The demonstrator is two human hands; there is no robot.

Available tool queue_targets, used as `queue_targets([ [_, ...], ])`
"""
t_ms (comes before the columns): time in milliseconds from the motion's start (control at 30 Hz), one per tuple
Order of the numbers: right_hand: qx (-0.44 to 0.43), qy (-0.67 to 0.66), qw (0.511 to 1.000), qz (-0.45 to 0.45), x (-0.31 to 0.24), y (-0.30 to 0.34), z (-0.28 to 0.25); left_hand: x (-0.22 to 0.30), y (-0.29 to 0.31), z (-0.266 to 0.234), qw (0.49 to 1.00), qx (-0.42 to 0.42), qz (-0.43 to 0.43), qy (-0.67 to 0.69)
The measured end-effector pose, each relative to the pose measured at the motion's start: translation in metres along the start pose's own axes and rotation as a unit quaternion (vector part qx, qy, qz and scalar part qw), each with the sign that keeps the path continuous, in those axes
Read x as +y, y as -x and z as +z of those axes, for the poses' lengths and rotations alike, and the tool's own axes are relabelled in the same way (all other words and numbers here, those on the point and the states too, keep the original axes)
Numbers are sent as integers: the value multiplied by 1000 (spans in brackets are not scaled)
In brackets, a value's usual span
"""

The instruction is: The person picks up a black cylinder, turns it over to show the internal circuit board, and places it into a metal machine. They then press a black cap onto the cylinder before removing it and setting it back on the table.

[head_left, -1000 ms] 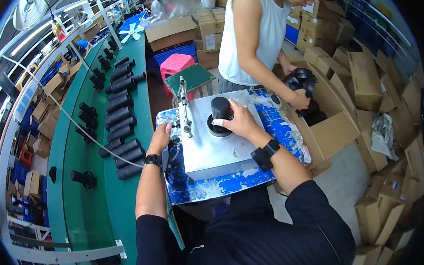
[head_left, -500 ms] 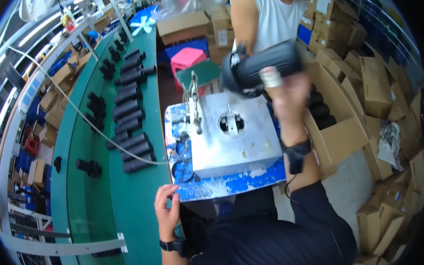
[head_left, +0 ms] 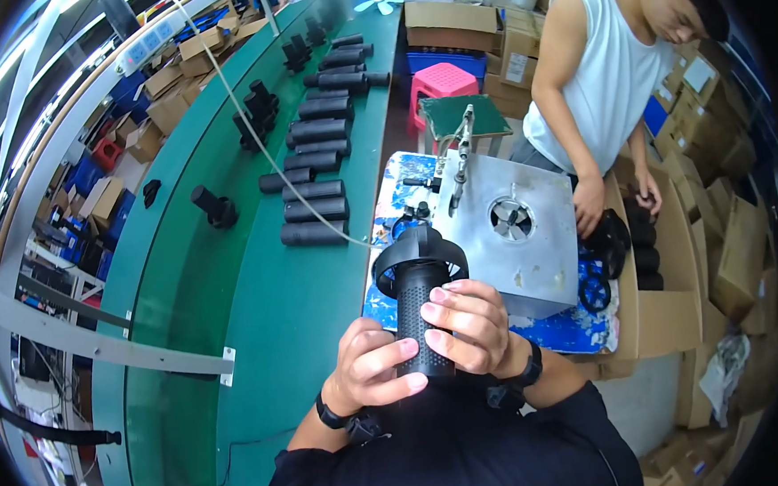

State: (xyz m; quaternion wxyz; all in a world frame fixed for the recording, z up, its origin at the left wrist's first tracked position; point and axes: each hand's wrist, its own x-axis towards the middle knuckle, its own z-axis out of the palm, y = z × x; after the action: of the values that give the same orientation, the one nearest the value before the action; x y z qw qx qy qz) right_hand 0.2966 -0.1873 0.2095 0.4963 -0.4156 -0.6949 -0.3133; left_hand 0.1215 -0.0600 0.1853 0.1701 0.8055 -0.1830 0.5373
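Observation:
Upright in front of me, a black perforated tube carries a wide flared ring at its far end. From the left, my left hand is closed against the lower part of it. My right hand wraps the other side, fingertips on the perforated wall. Just beyond stands a silver metal box with a round opening holding a bladed insert. A metal clamp is mounted along its left side. Black rings lie on the blue worn tabletop to the right.
Several black cylinders lie in a row on the green bench at left. A co-worker reaches toward black parts beside an open carton. A pale hose crosses the bench. Cardboard boxes crowd the right.
My right hand came back from the right, and both hands now grip the tube before me. The co-worker's hands now show by the carton. My view has shifted left.

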Motion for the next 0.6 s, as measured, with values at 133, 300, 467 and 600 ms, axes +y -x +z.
queue_targets([
  [133, -61, -21, 996, 62, 5, -2, 22, 3, 5, -11, 995, -11, -69, -67],
  [300, -136, -115, 943, 280, 34, 28, 14, -42, 25, -63, 915, 58, -299, -264],
  [467, -132, -217, 795, 551, 63, 89, -9, -157, 91, -190, 766, 9, -439, -470],
  [600, -154, -211, 790, 554, 61, 91, -7, -229, 147, -250, 649, -2, -563, -512],
])
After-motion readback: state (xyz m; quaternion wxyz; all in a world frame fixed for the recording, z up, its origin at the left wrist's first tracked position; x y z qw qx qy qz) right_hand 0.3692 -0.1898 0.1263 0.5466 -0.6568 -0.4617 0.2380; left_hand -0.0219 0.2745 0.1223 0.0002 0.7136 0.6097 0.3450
